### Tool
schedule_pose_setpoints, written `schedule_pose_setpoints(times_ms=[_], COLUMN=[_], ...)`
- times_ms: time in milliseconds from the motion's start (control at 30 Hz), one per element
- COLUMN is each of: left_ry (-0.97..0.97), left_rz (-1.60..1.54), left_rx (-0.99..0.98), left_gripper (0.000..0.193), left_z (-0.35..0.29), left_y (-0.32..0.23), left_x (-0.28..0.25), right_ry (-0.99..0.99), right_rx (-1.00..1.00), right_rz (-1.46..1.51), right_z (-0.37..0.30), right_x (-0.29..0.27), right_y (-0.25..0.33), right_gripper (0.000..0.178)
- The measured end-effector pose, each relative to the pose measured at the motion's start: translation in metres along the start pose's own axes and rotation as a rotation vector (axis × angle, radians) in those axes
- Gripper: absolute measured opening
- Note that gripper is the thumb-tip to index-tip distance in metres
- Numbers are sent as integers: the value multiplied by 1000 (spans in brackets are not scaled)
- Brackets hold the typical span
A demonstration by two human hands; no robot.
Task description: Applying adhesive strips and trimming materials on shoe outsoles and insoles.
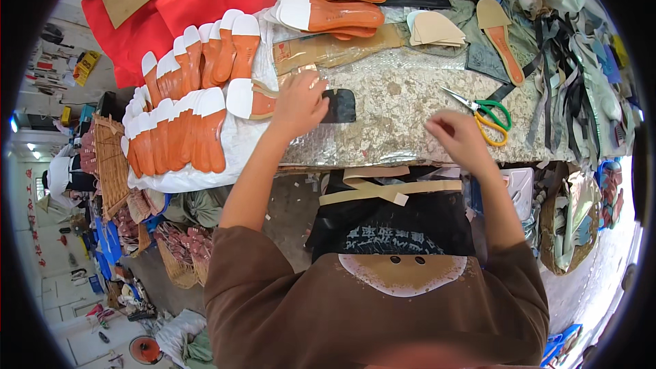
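Reference point: the scissors (474, 105) with green and orange handles, lying on the worktable (403, 92), blades directed away from the person and to the left.

Right hand (459, 138): positioned just left of the scissors' orange loop. The forearm rises from the lower right and slants inward. Fingers are curled, with thumb and index tips drawn close together. Nothing is seen protruding; whether a small item is pinched cannot be told.

Left hand (301, 104): well to the left of the scissors. The forearm rises steeply, leaning slightly right; the back of the hand faces up, fingers bent and directed away from the body. Whether it grasps or merely rests cannot be told, the undersides of the fingers being hidden.

The orange insole with a white end (249, 99) lies farther left of the scissors than the left hand, which partly covers it. A black pad (339, 106) lies left of the scissors, just beside the left hand.

Overlapping rows of similar insoles (171, 130) lie at far left of the scissors.
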State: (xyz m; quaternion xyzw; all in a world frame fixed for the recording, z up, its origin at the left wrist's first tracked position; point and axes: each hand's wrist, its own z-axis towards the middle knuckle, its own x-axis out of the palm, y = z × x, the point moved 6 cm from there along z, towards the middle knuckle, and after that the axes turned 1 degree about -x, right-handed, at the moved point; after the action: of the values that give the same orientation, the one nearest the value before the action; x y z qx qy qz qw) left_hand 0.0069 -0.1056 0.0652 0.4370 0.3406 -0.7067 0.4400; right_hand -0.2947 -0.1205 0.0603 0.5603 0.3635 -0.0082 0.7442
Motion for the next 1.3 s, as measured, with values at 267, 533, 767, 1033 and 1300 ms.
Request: schedule_pose_setpoints(times_ms=[267, 533, 767, 1033, 1300], left_ry=[31, -7, -3, -39, -56], left_rz=[-282, -435, -410, -368, 168], left_rx=[169, -52, -76, -11, 67], left_gripper=[24, 18, 16, 47, 76], left_z=[5, -71, -101, -19, 71], left_y=[-70, -63, -55, -29, 11], left_x=[2, -24, -20, -2, 72], right_ry=[-139, -123, -20, 66, 186], right_rx=[-544, -486, -242, -218, -190], right_rz=[-525, -939, -789, -744, -625], right_z=[203, 266, 271, 289, 304], right_x=[42, 74, 74, 59, 44], right_y=[18, 19, 36, 45, 64], right_gripper=[28, 58, 57, 61, 58])
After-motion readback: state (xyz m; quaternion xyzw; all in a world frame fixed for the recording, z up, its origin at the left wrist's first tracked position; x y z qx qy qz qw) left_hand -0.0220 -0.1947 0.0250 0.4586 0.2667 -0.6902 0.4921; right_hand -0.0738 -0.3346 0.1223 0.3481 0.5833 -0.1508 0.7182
